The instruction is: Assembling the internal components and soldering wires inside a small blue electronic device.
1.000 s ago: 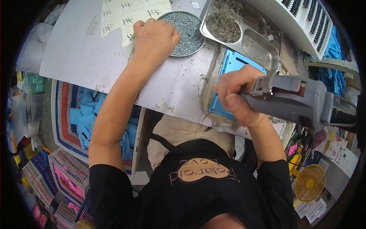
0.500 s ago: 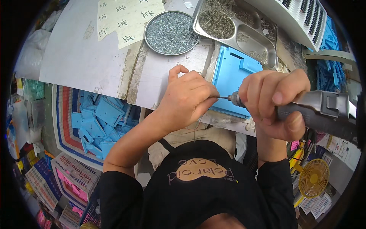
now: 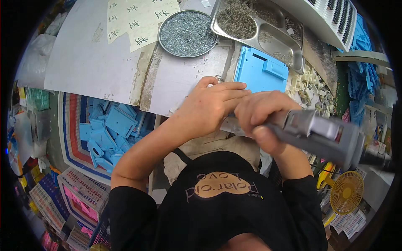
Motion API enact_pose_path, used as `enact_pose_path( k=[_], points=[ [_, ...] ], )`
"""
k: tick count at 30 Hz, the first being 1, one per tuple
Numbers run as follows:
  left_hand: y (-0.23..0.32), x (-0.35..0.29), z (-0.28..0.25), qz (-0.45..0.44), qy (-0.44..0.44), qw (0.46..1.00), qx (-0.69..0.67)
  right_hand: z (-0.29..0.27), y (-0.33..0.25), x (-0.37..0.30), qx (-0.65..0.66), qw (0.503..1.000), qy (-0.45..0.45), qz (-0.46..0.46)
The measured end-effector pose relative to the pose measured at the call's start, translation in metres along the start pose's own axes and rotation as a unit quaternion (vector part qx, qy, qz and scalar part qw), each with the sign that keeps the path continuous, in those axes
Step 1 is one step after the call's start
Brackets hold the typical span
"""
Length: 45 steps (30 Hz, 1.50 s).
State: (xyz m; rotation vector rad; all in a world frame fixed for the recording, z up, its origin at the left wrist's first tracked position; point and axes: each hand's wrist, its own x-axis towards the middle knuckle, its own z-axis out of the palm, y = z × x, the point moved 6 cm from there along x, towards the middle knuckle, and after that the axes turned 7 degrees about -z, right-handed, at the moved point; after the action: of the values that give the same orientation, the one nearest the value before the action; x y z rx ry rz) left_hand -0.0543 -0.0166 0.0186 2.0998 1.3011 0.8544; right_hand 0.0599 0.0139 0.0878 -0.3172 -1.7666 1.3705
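My right hand (image 3: 268, 115) is wrapped around a grey electric screwdriver (image 3: 318, 136), tilted with its body toward the right and its cord end at the far right. The driver's bit is hidden behind my hands. My left hand (image 3: 213, 102) is beside it, fingers bunched over the near left corner of a light blue plastic casing (image 3: 259, 73). What those fingers pinch, if anything, cannot be seen. A tiny shiny metal piece (image 3: 218, 78) shows by the left hand's curled finger. The casing lies flat on the workbench, its near edge covered by both hands.
Beyond the hands are a round tray of small screws (image 3: 187, 33) and a steel compartment tray (image 3: 268, 33) of small metal parts. Pale small parts (image 3: 314, 90) lie right of the casing. A striped bag (image 3: 71, 125) at left holds blue casings (image 3: 119, 121). A yellow fan (image 3: 346, 192) stands lower right.
My right hand and the screwdriver have swung nearer to me and leftward, the tool now angled downward at right. My left hand has shifted slightly right, its fingers reaching over the casing.
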Motion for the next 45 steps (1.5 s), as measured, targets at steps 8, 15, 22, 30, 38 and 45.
enact_pose_path(
  k=[8, 15, 22, 30, 38, 45],
  points=[
    [0.005, 0.007, -0.001, -0.014, 0.003, 1.0, 0.012, -0.009, 0.014, -0.002, -0.003, 0.995, -0.017, -0.097],
    [0.032, 0.032, 0.005, 0.037, 0.039, 0.998, 0.045, -0.127, -0.045, -0.03, 0.058, 0.98, 0.131, -0.142],
    [0.04, 0.053, 0.041, 0.023, 0.027, 0.983, 0.179, -0.154, -0.009, -0.028, 0.012, 0.973, 0.205, -0.109],
    [0.045, 0.053, 0.043, 0.007, 0.015, 0.982, 0.189, -0.154, 0.008, -0.021, 0.015, 0.973, 0.222, -0.057],
    [0.035, 0.063, 0.038, 0.002, 0.027, 0.994, 0.109, -0.122, -0.01, -0.065, 0.008, 0.976, 0.217, -0.023],
    [0.023, 0.117, 0.007, 0.112, 0.092, 0.956, 0.255, -0.13, -0.063, -0.015, 0.093, 0.978, 0.132, -0.135]
  ],
)
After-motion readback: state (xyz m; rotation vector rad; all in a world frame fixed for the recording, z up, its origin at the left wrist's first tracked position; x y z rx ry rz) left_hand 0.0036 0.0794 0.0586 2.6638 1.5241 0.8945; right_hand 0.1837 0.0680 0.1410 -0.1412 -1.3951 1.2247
